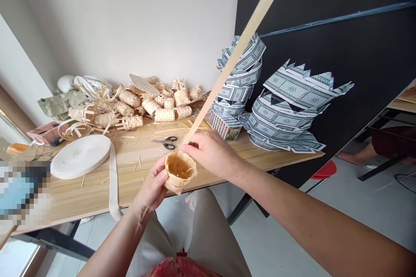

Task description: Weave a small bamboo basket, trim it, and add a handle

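Note:
My left hand (152, 186) cups a small woven basket (180, 172) of pale strips from below and the left, its mouth facing up. My right hand (211, 152) pinches a long flat pale strip (237, 49) right at the basket's far rim. The strip rises up and to the right out of the top of the picture. Both hands hover over the near edge of a wooden table (97, 190).
Black-handled scissors (166, 141) lie just beyond the basket. A heap of small woven baskets (143, 106), a white tape roll (80, 156) with a hanging end, a small printed box (225, 126) and stacks of printed paper (286, 108) sit on the table. Another person's foot (352, 153) shows at right.

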A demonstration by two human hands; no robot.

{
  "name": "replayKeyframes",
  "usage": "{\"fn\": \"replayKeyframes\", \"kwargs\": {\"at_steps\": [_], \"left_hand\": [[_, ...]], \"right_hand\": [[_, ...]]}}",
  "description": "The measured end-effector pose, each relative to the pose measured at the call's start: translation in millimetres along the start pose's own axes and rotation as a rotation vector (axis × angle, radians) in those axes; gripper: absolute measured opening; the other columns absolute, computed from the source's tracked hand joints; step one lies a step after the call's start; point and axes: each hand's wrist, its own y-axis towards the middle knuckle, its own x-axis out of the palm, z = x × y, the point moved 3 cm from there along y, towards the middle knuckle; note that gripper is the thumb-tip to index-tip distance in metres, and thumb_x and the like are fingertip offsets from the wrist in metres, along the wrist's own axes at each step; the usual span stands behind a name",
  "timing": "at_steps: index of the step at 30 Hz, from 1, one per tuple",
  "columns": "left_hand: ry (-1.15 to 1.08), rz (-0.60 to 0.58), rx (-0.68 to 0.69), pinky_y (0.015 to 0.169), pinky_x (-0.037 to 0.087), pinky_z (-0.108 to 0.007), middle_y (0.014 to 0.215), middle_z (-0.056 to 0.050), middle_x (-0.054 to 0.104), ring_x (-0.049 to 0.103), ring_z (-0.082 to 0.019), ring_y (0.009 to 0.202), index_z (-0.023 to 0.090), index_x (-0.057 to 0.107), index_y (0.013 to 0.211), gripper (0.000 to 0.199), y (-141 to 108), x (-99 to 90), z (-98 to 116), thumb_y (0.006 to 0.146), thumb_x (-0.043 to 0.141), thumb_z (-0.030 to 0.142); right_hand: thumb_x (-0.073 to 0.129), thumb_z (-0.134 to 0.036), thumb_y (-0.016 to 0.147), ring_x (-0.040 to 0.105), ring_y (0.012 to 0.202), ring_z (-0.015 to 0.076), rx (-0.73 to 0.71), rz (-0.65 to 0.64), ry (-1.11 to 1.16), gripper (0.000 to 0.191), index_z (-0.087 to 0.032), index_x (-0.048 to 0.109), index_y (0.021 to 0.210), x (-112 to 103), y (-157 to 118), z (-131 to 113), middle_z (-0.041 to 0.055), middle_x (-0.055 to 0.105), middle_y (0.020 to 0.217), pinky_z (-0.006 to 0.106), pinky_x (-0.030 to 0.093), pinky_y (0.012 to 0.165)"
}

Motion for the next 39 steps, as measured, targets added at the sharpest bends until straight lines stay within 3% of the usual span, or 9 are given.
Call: {"fn": "replayKeyframes", "kwargs": {"at_steps": [7,13,16,20,24,30,35,39], "left_hand": [[0.03,0.001,0.001,0.094,0.044,-0.041,0.11,-0.007,0.065,0.057,-0.027,0.106,0.023,0.063,0.11,0.059,1,-1.9,1,0.059,0.076,0.049],[0.012,0.001,-0.021,0.092,0.045,-0.04,0.107,-0.009,0.066,0.057,-0.029,0.105,0.02,0.064,0.108,0.057,3,1.8,5,0.06,0.076,0.048],[0.017,0.022,-0.06,0.089,0.046,-0.038,0.106,-0.01,0.067,0.058,-0.028,0.103,0.018,0.065,0.108,0.062,3,-4.2,6,0.056,0.077,0.049],[0.013,0.004,-0.114,0.081,0.049,-0.035,0.104,-0.01,0.067,0.061,-0.026,0.095,0.018,0.064,0.109,0.066,3,-15.8,5,0.053,0.079,0.051],[-0.022,-0.031,-0.125,0.077,0.05,-0.033,0.103,-0.009,0.067,0.063,-0.023,0.089,0.02,0.064,0.107,0.06,6,-18.3,5,0.058,0.076,0.052],[-0.085,-0.021,-0.235,0.081,0.051,-0.043,0.108,-0.01,0.065,0.063,-0.028,0.093,0.02,0.059,0.112,0.061,9,-13.9,0,0.063,0.07,0.056],[-0.238,0.075,-0.136,0.093,0.046,-0.04,0.121,-0.01,0.059,0.056,-0.026,0.11,0.021,0.054,0.117,0.055,6,-17.0,-6,0.069,0.072,0.043],[-0.358,0.129,-0.138,0.084,0.05,-0.03,0.114,-0.008,0.062,0.06,-0.022,0.101,0.018,0.055,0.114,0.047,7,-18.3,-10,0.074,0.068,0.04]], "right_hand": [[0.056,-0.009,0.078,0.044,0.055,0.0084,-0.02,-0.002,-0.02,0.024,-0.013,0.06,0.055,4,-2,2,-0.0013,0.055,0.056,0.023,0.027,0.055],[0.053,-0.009,0.079,0.051,0.061,0.0112,-0.018,-0.04,0.017,0.021,-0.013,0.064,0.061,4,-1,3,0.0017,0.061,0.063,0.024,0.033,0.059],[0.056,-0.009,0.077,0.055,0.063,0.0112,-0.003,-0.058,0.19,0.012,-0.014,0.066,0.075,-4,-1,6,0.0008,0.063,0.069,0.023,0.04,0.06],[0.051,-0.013,0.08,0.059,0.062,0.0109,0.063,-0.11,0.507,0.023,-0.015,0.062,0.1,-23,-1,7,0.0027,0.065,0.082,0.024,0.048,0.058],[0.048,-0.015,0.084,0.058,0.065,0.0087,-0.071,-0.115,0.634,0.026,-0.017,0.059,0.107,-41,0,0,0.0057,0.061,0.108,0.022,0.048,0.055],[0.044,-0.017,0.087,0.047,0.057,0.0073,-0.175,-0.041,0.559,0.021,-0.014,0.059,0.101,-42,6,0,0.0042,0.063,0.088,0.022,0.045,0.055],[0.042,-0.019,0.089,0.049,0.057,0.0082,-0.149,0.067,0.453,0.019,-0.014,0.056,0.1,-39,6,3,0.0032,0.059,0.082,0.023,0.044,0.055],[0.04,-0.017,0.089,0.056,0.066,0.0095,-0.158,-0.054,0.427,0.021,-0.015,0.059,0.098,-40,5,-10,0.005,0.061,0.093,0.024,0.049,0.064]]}}
